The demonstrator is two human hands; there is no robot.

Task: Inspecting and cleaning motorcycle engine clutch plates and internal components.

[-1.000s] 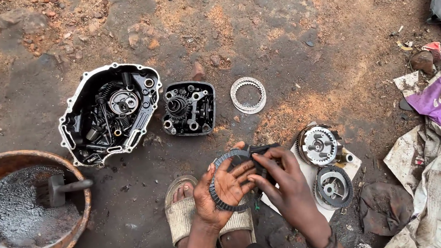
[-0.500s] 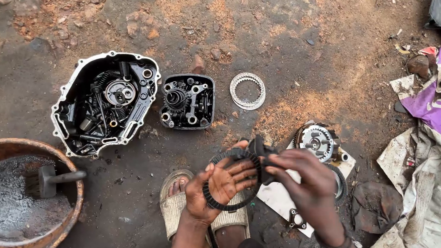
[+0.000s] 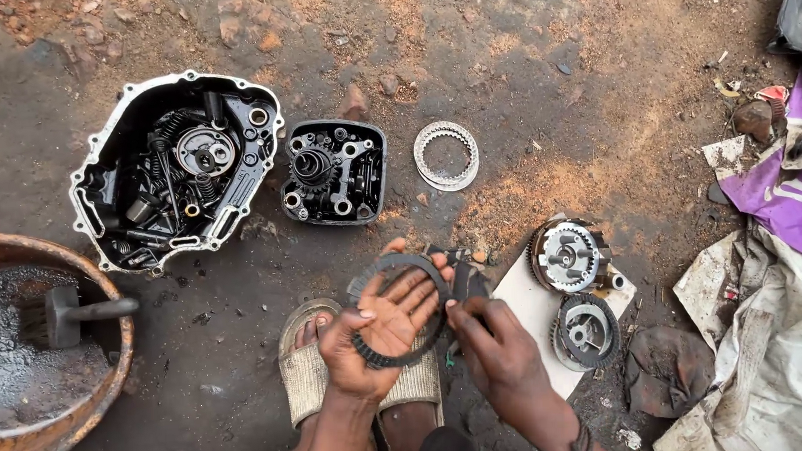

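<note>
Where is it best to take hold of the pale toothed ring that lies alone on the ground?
Take the pale toothed ring by its outer rim, from above, fingers on opposite sides. It lies flat on the dirt ground with open space all round, and its thin band leaves an empty centre where one finger can also hook.
</note>
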